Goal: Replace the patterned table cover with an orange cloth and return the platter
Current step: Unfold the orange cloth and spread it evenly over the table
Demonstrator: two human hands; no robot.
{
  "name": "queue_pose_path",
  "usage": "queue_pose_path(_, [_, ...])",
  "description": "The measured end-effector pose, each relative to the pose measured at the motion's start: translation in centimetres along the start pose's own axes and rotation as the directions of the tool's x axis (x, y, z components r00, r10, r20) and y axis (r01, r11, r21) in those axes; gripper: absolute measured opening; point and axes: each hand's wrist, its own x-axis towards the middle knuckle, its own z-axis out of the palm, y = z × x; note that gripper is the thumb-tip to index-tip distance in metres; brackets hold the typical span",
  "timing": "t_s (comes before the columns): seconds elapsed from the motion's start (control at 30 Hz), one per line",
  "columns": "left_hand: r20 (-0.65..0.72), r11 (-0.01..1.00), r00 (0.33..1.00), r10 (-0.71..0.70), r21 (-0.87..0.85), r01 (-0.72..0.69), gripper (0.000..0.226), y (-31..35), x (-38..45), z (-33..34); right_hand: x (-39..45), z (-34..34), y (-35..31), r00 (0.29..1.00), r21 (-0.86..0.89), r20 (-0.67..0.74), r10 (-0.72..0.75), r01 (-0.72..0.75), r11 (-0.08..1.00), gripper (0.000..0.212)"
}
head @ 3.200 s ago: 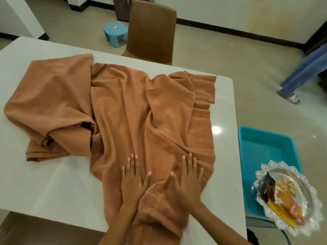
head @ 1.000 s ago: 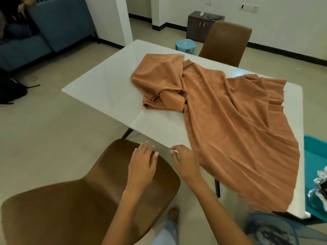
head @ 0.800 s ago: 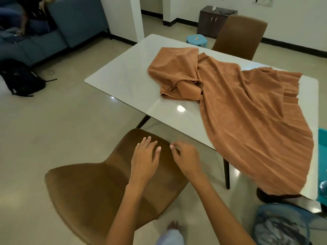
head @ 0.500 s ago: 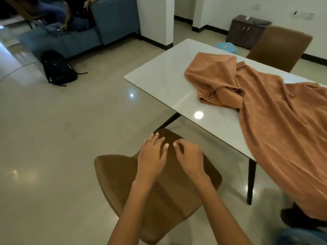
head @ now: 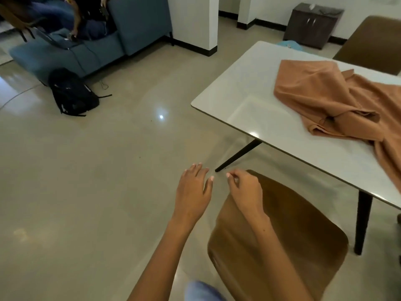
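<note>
The orange cloth (head: 329,98) lies bunched and partly folded on the white table (head: 245,88) at the right, running off the frame's right edge. My left hand (head: 193,190) hovers over the floor with relaxed, spread fingers and holds nothing. My right hand (head: 245,190) hangs over the top edge of a brown chair (head: 282,240), fingers loosely curled, nothing in it. Both hands are well short of the table's near corner. The platter and the patterned cover are out of view.
A second brown chair (head: 373,40) stands behind the table. A black backpack (head: 71,94) lies on the floor before a blue sofa (head: 91,46) where people sit. A dark cabinet (head: 312,20) and a white pillar (head: 193,20) stand at the back.
The view has swung left along the table. The brown chair now sits under my right hand only, and my left hand has left it. Earlier both hands pressed flat on the cloth.
</note>
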Motion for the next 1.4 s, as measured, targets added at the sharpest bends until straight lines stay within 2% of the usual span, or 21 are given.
queue_pose_path(0.2, [0.112, 0.985, 0.979, 0.17, -0.038, -0.166, 0.041, -3.9, 9.9, 0.3, 7.8, 3.7, -2.0, 0.986, 0.009, -0.128, 0.108, -0.108, 0.994, 0.022])
queue_pose_path(0.3, [0.177, 0.972, 0.956, 0.235, -0.041, -0.232, 0.049, -5.2, 16.1, 0.9, 13.1, 4.5, -1.9, 0.966, 0.005, -0.159, 0.205, -0.207, 0.978, 0.022])
queue_pose_path(0.4, [0.27, 0.94, 0.902, 0.337, -0.043, -0.339, 0.057, -5.5, 22.2, 1.4, 18.1, 4.2, -2.0, 0.934, 0.009, -0.187, 0.305, -0.309, 0.951, 0.024])
queue_pose_path(0.57, [0.357, 0.885, 0.811, 0.464, -0.135, -0.446, 0.044, -4.7, 31.5, 3.5, 23.8, 3.1, -1.4, 0.862, 0.016, -0.292, 0.415, -0.43, 0.903, 0.026])
queue_pose_path(0.67, [0.41, 0.858, 0.755, 0.512, -0.199, -0.474, 0.042, -3.1, 36.1, 5.4, 26.3, 2.6, 0.1, 0.798, 0.012, -0.372, 0.474, -0.506, 0.862, 0.026])
queue_pose_path(0.83, [0.494, 0.757, 0.587, 0.641, -0.285, -0.587, 0.042, 0.5, 44.4, 9.3, 32.2, 1.6, 3.6, 0.684, 0.015, -0.453, 0.572, -0.636, 0.772, 0.027])
queue_pose_path(0.9, [0.506, 0.73, 0.544, 0.669, -0.314, -0.607, 0.042, 2.4, 47.3, 10.8, 34.4, 1.0, 5.2, 0.636, 0.021, -0.491, 0.596, -0.675, 0.737, 0.026])
queue_pose_path(1.0, [0.53, 0.688, 0.476, 0.702, -0.331, -0.646, 0.044, 5.4, 50.4, 12.9, 37.0, -0.4, 8.1, 0.532, 0.06, -0.589, 0.608, -0.722, 0.69, 0.022])
queue_pose_path(1.13, [0.531, 0.652, 0.428, 0.731, -0.357, -0.669, 0.048, 9.0, 53.3, 15.7, 39.4, -3.3, 12.3, 0.384, 0.079, -0.739, 0.554, -0.767, 0.637, 0.02])
queue_pose_path(1.23, [0.494, 0.617, 0.41, 0.767, -0.389, -0.685, 0.046, 11.5, 54.9, 17.9, 40.8, -7.4, 15.6, 0.34, 0.056, -0.782, 0.522, -0.797, 0.602, 0.035])
queue_pose_path(1.27, [0.475, 0.603, 0.408, 0.78, -0.395, -0.693, 0.046, 12.2, 55.3, 18.8, 41.1, -8.9, 16.7, 0.339, 0.037, -0.781, 0.525, -0.814, 0.58, 0.041])
queue_pose_path(1.33, [0.439, 0.578, 0.402, 0.804, -0.417, -0.701, 0.052, 13.8, 55.6, 20.2, 41.1, -11.8, 19.5, 0.403, -0.089, -0.754, 0.518, -0.845, 0.527, 0.052])
queue_pose_path(1.37, [0.422, 0.568, 0.4, 0.814, -0.431, -0.701, 0.057, 14.7, 55.6, 20.9, 41.0, -13.1, 21.2, 0.447, -0.156, -0.725, 0.524, -0.848, 0.507, 0.052])
queue_pose_path(1.4, [0.402, 0.555, 0.397, 0.825, -0.445, -0.703, 0.062, 15.7, 55.5, 21.5, 40.9, -14.4, 22.4, 0.49, -0.199, -0.682, 0.543, -0.839, 0.507, 0.041])
